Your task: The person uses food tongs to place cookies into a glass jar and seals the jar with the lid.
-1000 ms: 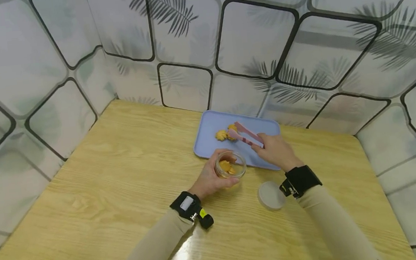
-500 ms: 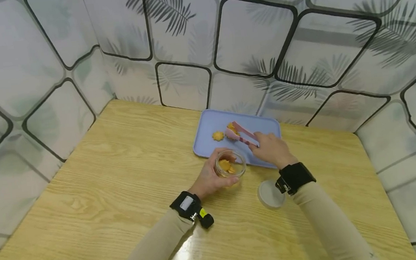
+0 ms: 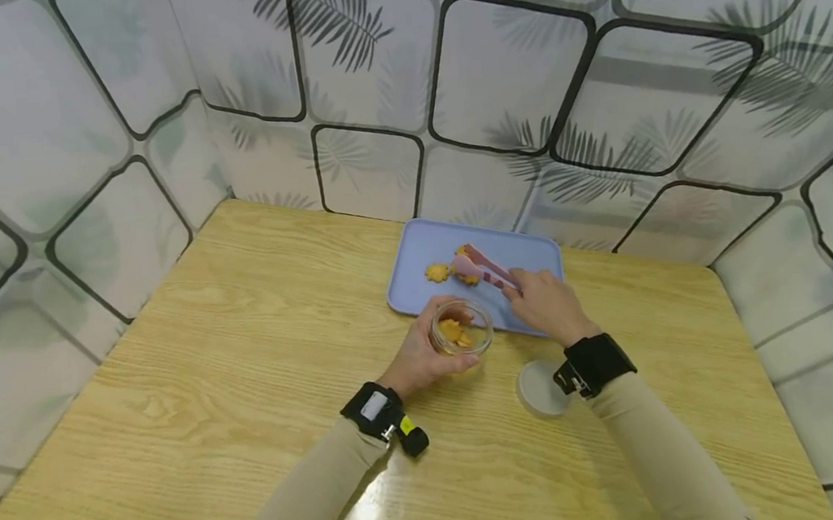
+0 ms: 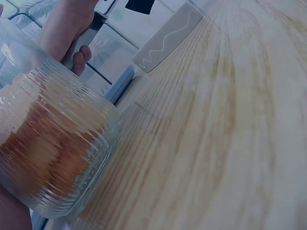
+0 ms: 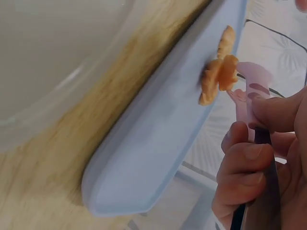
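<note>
My left hand (image 3: 425, 353) grips a clear ribbed glass jar (image 4: 57, 129) around its side, the mouth facing up. Several orange-yellow flower-shaped cookies (image 3: 454, 333) lie inside it. In my right hand (image 3: 547, 302) is a pair of pink tongs (image 3: 489, 270), held over the blue tray (image 3: 415, 243). The tong tips reach the small group of cookies (image 5: 218, 79) on the tray, seen close in the right wrist view. One cookie (image 3: 437, 272) lies just left of the tips, flat on the tray. The tips partly hide the others in the head view.
A round whitish lid (image 3: 542, 390) lies on the wooden table (image 3: 245, 352), below my right wrist. The tray stands near the patterned wall (image 3: 370, 168) at the back. Curtain-like panels also border the left and right sides.
The tongs and right hand have moved slightly left. The leftmost cookie has shifted a little left, apart from the others. My left hand keeps the jar in place.
</note>
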A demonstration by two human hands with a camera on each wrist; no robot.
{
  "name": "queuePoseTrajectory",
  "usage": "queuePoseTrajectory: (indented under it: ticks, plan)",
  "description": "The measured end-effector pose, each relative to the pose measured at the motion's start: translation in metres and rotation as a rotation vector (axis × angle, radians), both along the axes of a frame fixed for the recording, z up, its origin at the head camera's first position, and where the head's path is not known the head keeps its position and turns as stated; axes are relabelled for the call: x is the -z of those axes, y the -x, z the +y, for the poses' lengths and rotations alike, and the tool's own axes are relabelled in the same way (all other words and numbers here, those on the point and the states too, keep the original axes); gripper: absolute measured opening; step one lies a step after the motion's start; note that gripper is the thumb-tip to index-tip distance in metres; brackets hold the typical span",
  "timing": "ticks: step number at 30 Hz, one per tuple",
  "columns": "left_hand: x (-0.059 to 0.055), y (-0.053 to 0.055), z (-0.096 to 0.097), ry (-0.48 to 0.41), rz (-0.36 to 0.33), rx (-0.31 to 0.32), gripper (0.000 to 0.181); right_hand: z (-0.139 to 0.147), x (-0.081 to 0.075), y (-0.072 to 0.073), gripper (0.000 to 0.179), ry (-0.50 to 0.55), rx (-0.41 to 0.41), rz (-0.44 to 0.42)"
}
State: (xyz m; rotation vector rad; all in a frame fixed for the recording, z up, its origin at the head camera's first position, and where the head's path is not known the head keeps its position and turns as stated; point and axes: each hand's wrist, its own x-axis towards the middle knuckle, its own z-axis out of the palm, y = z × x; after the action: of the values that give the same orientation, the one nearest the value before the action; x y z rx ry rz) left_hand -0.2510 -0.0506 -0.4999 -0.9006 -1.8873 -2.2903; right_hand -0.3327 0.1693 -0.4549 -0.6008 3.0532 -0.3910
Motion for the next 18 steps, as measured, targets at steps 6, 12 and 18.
queuePoseTrajectory:
  ticks: [6,12,18]
  plan:
    - [0.001,0.000,0.000,0.001,0.001,0.005,0.069,0.011,-0.012,-0.014,0.019,0.112,-0.044,0.022]
    - [0.002,0.001,0.000,0.001,0.008,0.000,0.069,0.029,-0.031,-0.046,0.019,0.282,-0.111,0.010]
    - [0.001,0.001,-0.001,0.013,0.031,-0.005,0.068,0.046,-0.046,-0.084,0.024,0.331,-0.168,0.027]
